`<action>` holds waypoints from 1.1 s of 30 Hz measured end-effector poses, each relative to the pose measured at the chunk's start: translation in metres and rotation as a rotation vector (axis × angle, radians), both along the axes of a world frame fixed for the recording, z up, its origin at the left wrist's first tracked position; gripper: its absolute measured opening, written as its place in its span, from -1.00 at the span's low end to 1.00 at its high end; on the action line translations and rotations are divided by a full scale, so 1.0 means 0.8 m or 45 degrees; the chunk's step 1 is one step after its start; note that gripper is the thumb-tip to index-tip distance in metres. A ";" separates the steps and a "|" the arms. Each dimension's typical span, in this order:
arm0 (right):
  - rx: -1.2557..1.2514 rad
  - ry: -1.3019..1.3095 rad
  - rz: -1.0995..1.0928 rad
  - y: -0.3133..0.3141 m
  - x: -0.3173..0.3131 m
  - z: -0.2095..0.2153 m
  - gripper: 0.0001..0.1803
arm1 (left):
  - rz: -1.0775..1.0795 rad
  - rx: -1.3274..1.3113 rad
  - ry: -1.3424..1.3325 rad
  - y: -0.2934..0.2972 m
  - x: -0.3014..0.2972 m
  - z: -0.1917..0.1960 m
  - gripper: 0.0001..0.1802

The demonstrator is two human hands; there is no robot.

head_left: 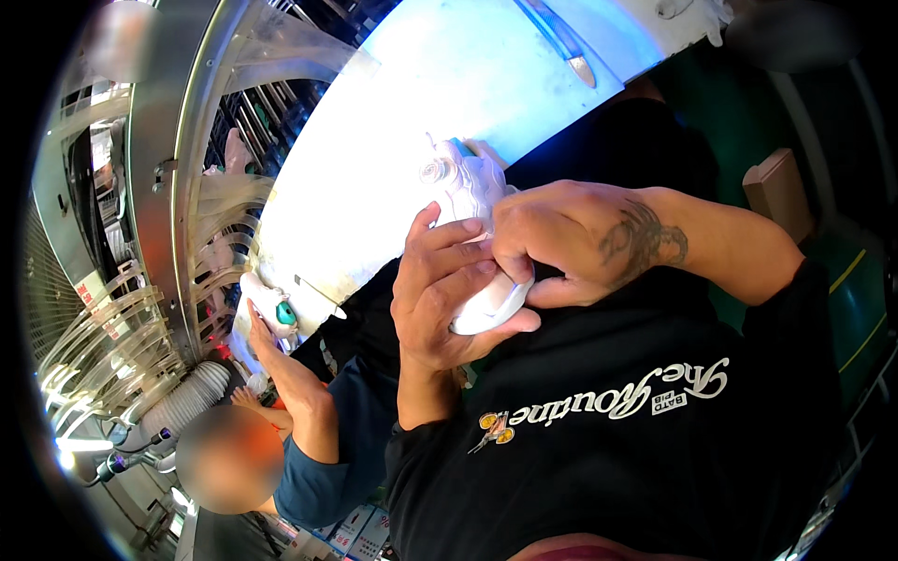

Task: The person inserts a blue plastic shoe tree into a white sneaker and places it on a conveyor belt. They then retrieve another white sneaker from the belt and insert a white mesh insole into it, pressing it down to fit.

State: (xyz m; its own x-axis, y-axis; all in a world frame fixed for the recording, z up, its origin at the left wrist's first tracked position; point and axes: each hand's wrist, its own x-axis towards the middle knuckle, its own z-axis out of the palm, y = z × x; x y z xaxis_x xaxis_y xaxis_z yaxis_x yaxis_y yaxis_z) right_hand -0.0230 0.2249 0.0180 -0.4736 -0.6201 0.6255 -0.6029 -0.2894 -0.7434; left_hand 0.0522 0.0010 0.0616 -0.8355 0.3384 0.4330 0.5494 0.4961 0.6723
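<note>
In front of my chest a white shoe is held up beside the edge of the brightly lit table, with a layered, wavy surface and a small teal patch toward its far end. My left hand is closed around the near end, fingers along its left side and thumb beneath. My right hand presses curled fingers on the shoe's upper right part; those fingertips are partly hidden, so exactly what they pinch is unclear.
A long flat tool with a rounded tip lies on the white table. At left, a co-worker's hand touches another white shoe with a green part. Clear curved strips hang beyond. A brown box stands at right.
</note>
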 end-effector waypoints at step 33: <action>0.090 -0.266 -0.500 -0.066 0.016 -0.041 -0.40 | 0.356 -0.243 0.097 -0.039 -0.002 0.014 -0.26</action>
